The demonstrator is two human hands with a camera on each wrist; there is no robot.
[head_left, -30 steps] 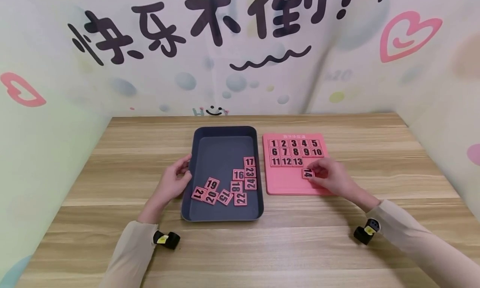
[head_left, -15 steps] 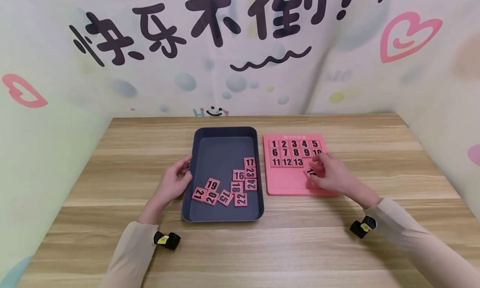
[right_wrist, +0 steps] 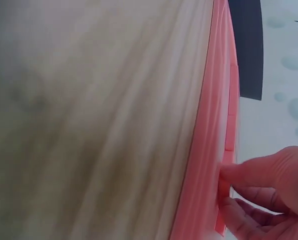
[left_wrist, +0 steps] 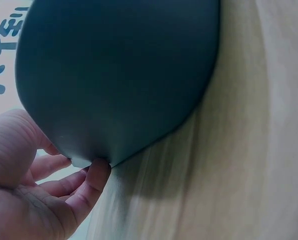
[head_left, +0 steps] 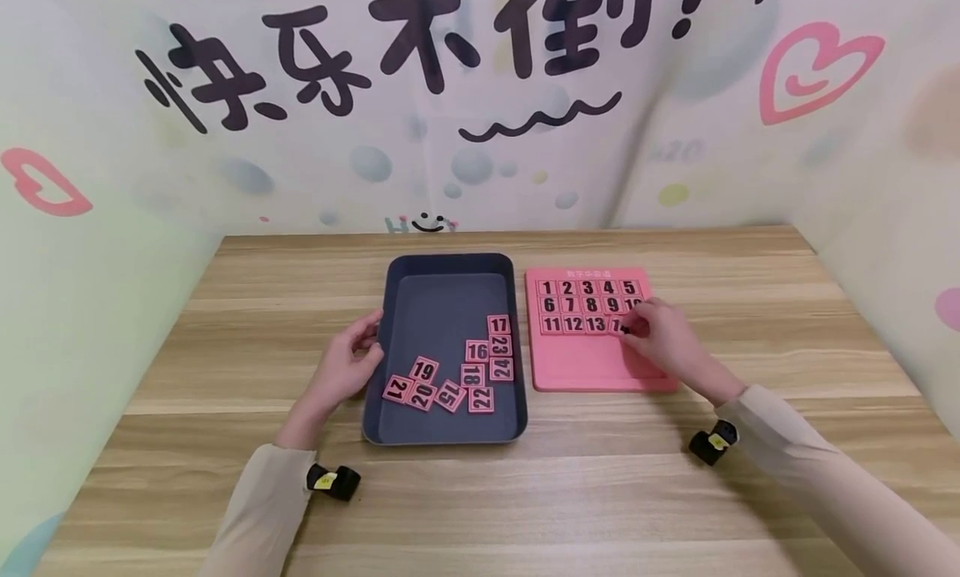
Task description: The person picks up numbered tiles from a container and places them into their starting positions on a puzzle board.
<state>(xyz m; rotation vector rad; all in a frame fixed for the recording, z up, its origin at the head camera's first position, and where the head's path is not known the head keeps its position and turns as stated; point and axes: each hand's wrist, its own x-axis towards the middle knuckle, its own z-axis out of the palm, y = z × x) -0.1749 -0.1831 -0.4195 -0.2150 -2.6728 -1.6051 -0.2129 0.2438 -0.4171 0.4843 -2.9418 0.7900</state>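
My right hand [head_left: 669,339] pinches a pink number tile, 14 [head_left: 616,324], between thumb and fingertips; its number is partly covered. It sits at the right of tile 13 [head_left: 596,323], in the third row of the pink number board [head_left: 573,367]. Tiles 1 to 9 and 11 to 13 show in rows, while fingers partly cover tile 10 [head_left: 633,304]. At the left side of the dark tray [head_left: 431,306], my left hand [head_left: 347,364] holds the rim with thumb and fingers. The left wrist view shows the fingertips [left_wrist: 100,172] against the tray's edge.
Several loose tiles lie in the tray's near half, among them 15 [head_left: 450,395], 16 [head_left: 477,351] and 21 [head_left: 398,388], turned various ways. Tray and board stand side by side on a wooden table [head_left: 600,502]. A printed wall [head_left: 315,177] rises behind.
My right hand has moved tile 14 up the board, turning it from sideways to nearly upright beside tile 13. The left hand and the tray have stayed put.
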